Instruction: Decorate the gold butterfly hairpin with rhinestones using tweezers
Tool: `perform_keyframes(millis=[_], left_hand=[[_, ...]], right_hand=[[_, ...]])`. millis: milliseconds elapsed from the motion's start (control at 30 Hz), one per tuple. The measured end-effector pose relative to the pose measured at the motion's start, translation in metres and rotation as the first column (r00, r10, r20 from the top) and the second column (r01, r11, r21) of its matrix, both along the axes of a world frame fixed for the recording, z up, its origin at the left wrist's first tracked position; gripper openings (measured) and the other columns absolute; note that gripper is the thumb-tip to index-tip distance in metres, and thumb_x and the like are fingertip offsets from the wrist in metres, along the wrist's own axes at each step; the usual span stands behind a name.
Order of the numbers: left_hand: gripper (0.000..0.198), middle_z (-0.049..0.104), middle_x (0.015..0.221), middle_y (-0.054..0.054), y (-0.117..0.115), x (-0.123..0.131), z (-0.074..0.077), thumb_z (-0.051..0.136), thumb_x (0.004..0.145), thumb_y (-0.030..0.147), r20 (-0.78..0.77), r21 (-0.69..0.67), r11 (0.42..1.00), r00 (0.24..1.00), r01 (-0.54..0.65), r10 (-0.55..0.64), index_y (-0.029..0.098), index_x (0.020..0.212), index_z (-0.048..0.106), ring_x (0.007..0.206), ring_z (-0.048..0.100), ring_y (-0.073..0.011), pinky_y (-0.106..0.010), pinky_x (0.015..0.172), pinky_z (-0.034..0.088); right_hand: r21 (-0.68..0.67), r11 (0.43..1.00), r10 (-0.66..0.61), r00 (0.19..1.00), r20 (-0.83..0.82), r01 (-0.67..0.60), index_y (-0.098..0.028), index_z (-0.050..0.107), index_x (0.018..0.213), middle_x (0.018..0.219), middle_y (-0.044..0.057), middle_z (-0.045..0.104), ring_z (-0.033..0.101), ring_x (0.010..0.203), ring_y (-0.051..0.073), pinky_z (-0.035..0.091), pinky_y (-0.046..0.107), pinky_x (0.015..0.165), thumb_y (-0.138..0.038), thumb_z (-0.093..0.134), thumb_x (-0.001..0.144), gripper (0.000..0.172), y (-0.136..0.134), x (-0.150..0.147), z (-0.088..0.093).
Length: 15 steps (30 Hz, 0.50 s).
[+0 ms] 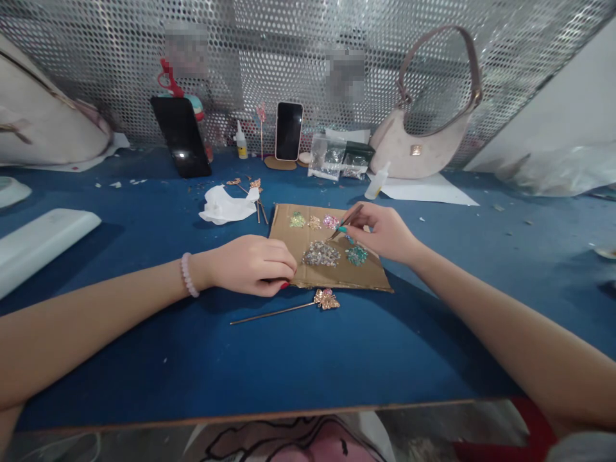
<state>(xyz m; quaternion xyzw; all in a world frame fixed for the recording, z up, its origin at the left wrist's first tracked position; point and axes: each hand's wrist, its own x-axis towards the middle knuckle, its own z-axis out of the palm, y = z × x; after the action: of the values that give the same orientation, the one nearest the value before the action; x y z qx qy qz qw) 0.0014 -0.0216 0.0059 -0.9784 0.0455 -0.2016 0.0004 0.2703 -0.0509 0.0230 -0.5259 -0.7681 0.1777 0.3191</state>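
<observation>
A piece of cardboard (pixel 327 276) lies on the blue table, carrying small piles of rhinestones: silver (pixel 321 253), teal (pixel 357 255), pink (pixel 331 221), pale gold (pixel 314 222) and yellow-green (pixel 297 220). My left hand (pixel 255 264) is closed at the cardboard's left edge, fingers curled over its lower left corner. Between the fingers of my right hand (pixel 380 231) is a pair of tweezers (pixel 351 217), tips pointing down just above the silver pile. Whether the tips hold a stone is too small to tell. Just in front of the cardboard lies a hairpin (pixel 279 312) with a gold butterfly ornament.
Behind my left hand lie crumpled white paper (pixel 227 204) and more hairpins (pixel 260 204). Glue bottles (pixel 378 181), two phones (pixel 289 131), plastic bags (pixel 326 157) and a beige handbag (pixel 423 144) stand towards the perforated metal wall. A long white case (pixel 43 247) lies at left.
</observation>
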Motion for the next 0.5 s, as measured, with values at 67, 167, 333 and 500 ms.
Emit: perform_keyframes(millis=[67, 167, 333, 500], left_hand=[[0.017, 0.068, 0.092, -0.006, 0.0001, -0.0003, -0.0002, 0.045, 0.084, 0.015, -0.002, 0.005, 1.0, 1.0, -0.004, 0.004, 0.017, 0.086, 0.061, 0.082, 0.061, -0.0156, -0.026, 0.067, 0.049], [0.016, 0.068, 0.092, -0.005, 0.0001, -0.0002, -0.0005, 0.045, 0.083, 0.014, -0.001, 0.008, 1.0, 1.0, -0.007, 0.007, 0.017, 0.086, 0.061, 0.082, 0.061, -0.0156, -0.026, 0.068, 0.049], [0.014, 0.068, 0.091, -0.005, 0.0, 0.0006, -0.0004, 0.046, 0.082, 0.014, 0.008, 0.001, 1.0, 1.0, 0.004, -0.004, 0.016, 0.086, 0.06, 0.081, 0.061, -0.0164, -0.026, 0.066, 0.05], [0.015, 0.068, 0.091, -0.005, 0.0004, 0.0005, -0.0009, 0.046, 0.083, 0.014, 0.01, 0.005, 1.0, 1.0, -0.001, 0.001, 0.017, 0.086, 0.061, 0.081, 0.062, -0.0156, -0.026, 0.067, 0.05]], right_hand=[[-0.002, 1.0, -0.005, 1.0, -0.009, 0.005, -0.016, 0.056, 0.076, 0.065, 0.002, 0.061, 0.057, 0.056, 0.014, 0.042, 0.029, 0.052, -0.024, 0.056, 0.074, 0.008, 0.0005, 0.0005, -0.0003], [-0.013, 1.0, -0.008, 1.0, -0.026, 0.008, -0.016, 0.056, 0.076, 0.063, 0.002, 0.06, 0.057, 0.055, 0.014, 0.042, 0.029, 0.051, -0.024, 0.056, 0.074, 0.008, 0.0011, 0.0011, -0.0008], [-0.029, 0.999, -0.025, 0.999, -0.042, 0.023, -0.018, 0.055, 0.076, 0.062, 0.001, 0.06, 0.057, 0.054, 0.013, 0.043, 0.028, 0.052, -0.023, 0.057, 0.074, 0.006, 0.0012, 0.0012, -0.0019], [-0.036, 0.999, -0.017, 0.996, -0.088, 0.014, -0.018, 0.055, 0.077, 0.065, 0.001, 0.061, 0.057, 0.055, 0.013, 0.043, 0.03, 0.052, -0.024, 0.057, 0.074, 0.007, 0.0023, 0.0037, -0.0034]])
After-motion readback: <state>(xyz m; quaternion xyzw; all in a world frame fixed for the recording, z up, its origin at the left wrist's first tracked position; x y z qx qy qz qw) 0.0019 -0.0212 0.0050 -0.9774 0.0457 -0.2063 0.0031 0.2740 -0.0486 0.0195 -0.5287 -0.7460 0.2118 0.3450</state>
